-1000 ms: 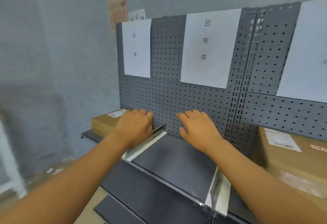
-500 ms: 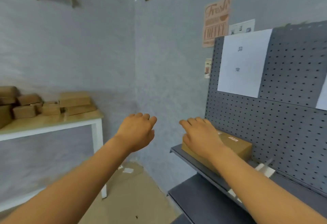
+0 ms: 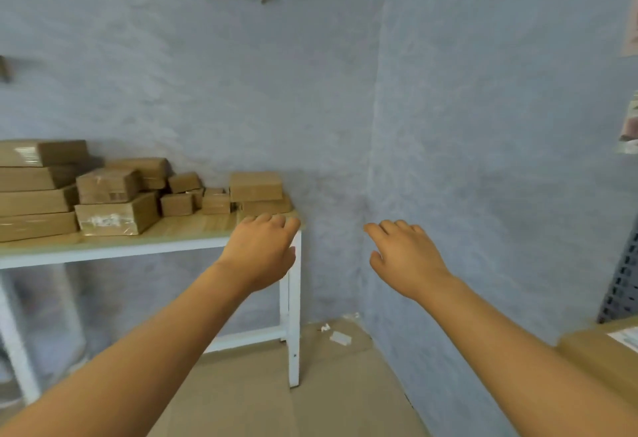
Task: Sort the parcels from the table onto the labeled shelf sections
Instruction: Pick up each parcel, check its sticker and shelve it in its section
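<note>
looks like a small parcel sorting room, a back corner of some shop or depot. brown cardboard parcels [image 3: 114, 195] sit piled on a plain table [image 3: 145, 247] with a wooden top and white legs, against rough grey walls [image 3: 483, 126]. at the far right there's the edge of a dark metal pegboard shelf [image 3: 623, 284], and flattened cardboard [image 3: 276, 395] covers the floor.

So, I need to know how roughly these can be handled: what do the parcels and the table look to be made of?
Parcels: brown corrugated cardboard, it seems, matte, with glossy clear tape glinting over some faces. Table: pale wood-look top, grain faintly visible, possibly laminate; white frame and legs, smooth painted finish, likely metal.
</note>
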Demonstrator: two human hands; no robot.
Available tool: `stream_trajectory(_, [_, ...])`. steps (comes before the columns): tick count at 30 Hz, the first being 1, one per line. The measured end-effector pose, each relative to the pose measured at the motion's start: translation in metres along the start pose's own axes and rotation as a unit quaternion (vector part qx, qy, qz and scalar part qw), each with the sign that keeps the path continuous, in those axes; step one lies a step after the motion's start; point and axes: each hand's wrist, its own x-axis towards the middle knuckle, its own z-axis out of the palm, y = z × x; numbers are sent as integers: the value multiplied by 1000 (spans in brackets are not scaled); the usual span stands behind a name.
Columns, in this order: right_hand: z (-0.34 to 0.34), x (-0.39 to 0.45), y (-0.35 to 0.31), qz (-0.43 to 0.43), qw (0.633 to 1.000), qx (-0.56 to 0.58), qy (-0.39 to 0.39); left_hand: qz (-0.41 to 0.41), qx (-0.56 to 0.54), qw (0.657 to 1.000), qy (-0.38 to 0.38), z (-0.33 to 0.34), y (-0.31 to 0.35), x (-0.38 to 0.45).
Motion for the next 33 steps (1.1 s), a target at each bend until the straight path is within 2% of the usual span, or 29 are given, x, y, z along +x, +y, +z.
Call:
stream_trajectory(11, [124,206,20,-67,997,46,11,-84,74,993,-30,106,-99,126])
stream_trajectory(20, [209,334,-14,-132,987,90,13,-129,89,986,-56,187,-175,179])
stream_trajectory(33, [320,526,-64,-108,991,72,-8,-123,78,986,-79,331,-335,282])
